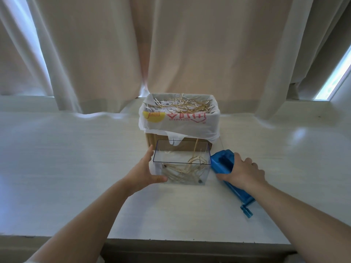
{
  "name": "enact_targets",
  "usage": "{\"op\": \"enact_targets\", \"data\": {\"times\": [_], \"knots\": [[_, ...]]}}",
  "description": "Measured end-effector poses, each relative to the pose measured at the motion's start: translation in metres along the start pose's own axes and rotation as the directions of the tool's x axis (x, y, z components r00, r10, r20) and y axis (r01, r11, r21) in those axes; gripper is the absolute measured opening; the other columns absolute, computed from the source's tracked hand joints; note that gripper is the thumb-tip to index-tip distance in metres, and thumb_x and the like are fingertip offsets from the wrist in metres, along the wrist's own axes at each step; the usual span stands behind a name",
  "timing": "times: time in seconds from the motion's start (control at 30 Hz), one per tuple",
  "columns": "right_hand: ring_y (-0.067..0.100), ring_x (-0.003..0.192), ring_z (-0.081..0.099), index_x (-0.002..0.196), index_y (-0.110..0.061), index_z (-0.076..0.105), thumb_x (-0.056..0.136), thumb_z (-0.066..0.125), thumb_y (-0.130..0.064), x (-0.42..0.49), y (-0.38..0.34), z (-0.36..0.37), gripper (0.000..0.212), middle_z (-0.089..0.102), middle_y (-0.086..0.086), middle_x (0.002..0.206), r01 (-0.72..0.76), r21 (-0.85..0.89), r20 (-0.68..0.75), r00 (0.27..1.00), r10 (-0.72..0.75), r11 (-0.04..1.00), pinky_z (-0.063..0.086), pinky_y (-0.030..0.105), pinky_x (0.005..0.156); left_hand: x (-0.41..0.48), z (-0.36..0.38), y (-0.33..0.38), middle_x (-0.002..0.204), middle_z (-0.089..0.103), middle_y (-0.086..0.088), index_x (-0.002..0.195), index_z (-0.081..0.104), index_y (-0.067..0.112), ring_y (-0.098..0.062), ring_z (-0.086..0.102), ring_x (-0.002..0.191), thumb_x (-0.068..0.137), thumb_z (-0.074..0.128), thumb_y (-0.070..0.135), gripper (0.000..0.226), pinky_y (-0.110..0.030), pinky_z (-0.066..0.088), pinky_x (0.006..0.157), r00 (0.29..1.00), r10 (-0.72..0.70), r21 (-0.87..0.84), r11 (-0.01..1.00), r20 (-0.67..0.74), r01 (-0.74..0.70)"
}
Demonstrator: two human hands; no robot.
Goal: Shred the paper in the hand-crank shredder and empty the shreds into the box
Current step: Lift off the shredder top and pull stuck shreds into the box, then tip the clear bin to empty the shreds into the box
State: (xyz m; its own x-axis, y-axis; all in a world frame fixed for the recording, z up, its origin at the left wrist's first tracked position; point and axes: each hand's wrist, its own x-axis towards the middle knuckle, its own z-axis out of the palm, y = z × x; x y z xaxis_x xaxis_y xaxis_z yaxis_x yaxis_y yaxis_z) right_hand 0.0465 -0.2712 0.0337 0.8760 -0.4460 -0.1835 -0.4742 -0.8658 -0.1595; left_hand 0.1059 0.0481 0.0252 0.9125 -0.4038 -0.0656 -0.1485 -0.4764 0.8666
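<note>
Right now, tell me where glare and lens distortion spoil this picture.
Head view: window light glares on the glossy white tabletop at right; the wide-angle lens bows the pale curtains; the clear plastic bin looks sharp, tan paper shreds visible inside.

bin (182, 172): clear glossy plastic, thin paper shreds inside | shredder head (222, 161): blue translucent plastic, smooth | box (190, 145): brown matt cardboard, lined with thin white plastic bag (182, 124) | table (76, 158): white, smooth, faintly glossy

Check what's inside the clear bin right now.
A loose tangle of tan shreds lies on the floor of the clear bin, one strand rising toward its back rim. The left hand hides the near-left corner.
</note>
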Motion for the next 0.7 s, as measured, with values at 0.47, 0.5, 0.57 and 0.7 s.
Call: {"op": "enact_targets", "data": {"times": [0.47,0.5,0.57,0.7], "knots": [[0.014,0.145,-0.022,0.156,-0.016,-0.008,0.09,0.041,-0.063,-0.023,-0.015,0.024,0.095,-0.011,0.005,0.165,0.471,-0.118,-0.055,0.876,-0.479,0.874,-0.013,0.036,0.119,0.007,-0.001,-0.002,0.115,0.033,0.061,0.131,0.003,0.069,0.028,0.035,0.112,0.076,0.079,0.032,0.101,0.001,0.03,0.088,0.991,0.002,0.072,0.997,0.13,-0.012],[0.009,0.14,-0.023,0.156,-0.016,-0.007,0.092,0.041,-0.059,-0.03,-0.017,0.028,0.091,-0.011,0.002,0.165,0.513,-0.065,-0.024,0.857,-0.515,0.856,-0.016,0.031,0.116,0.004,0.003,-0.004,0.115,0.036,0.057,0.127,0.005,0.069,0.023,0.039,0.114,0.079,0.076,0.03,0.094,-0.002,0.032,0.091,0.993,-0.018,0.08,0.997,0.119,0.008],[0.002,0.137,-0.018,0.156,-0.018,-0.006,0.096,0.041,-0.055,-0.039,-0.025,0.032,0.085,-0.005,-0.005,0.164,0.511,0.09,0.013,0.858,-0.514,0.855,-0.015,0.025,0.112,0.002,0.009,-0.009,0.122,0.037,0.047,0.126,0.01,0.066,0.014,0.042,0.119,0.084,0.071,0.025,0.084,-0.013,0.033,0.101,0.998,-0.021,0.077,0.997,0.062,0.016],[0.012,0.14,0.032,0.148,-0.016,0.034,0.098,0.046,-0.049,-0.046,-0.034,0.026,0.06,0.039,-0.006,0.151,0.443,0.327,-0.119,0.896,-0.428,0.835,0.027,0.028,0.114,-0.007,0.014,-0.012,0.137,0.04,0.039,0.133,0.021,0.063,0.007,0.036,0.132,0.087,0.068,0.024,0.077,-0.025,0.03,0.109,1.0,-0.01,0.004,1.0,0.015,0.01]]}}
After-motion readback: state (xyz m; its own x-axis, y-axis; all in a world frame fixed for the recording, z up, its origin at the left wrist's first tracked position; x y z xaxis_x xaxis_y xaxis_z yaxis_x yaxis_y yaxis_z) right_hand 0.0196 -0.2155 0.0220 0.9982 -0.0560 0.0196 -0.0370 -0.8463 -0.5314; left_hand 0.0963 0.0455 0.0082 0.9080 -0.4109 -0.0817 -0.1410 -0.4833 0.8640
